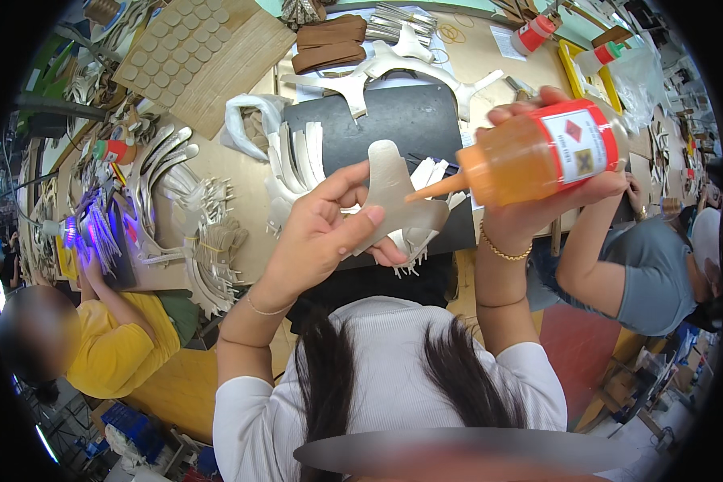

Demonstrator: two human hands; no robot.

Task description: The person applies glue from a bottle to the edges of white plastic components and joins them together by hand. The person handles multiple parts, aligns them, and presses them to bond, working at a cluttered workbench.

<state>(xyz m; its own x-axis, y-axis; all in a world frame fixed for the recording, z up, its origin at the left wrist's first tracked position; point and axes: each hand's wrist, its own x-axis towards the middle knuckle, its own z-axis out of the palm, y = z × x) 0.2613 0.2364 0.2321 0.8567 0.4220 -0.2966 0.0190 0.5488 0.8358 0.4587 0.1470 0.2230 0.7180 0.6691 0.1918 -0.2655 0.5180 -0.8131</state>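
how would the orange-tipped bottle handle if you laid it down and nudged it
The bottle would probably roll, since its body looks round. The amber liquid showing through its wall likely adds weight and may slosh. Its long, tapering nozzle could make it swing in an arc.

Tilted amber bottle (530, 157), pale piece (388, 181)
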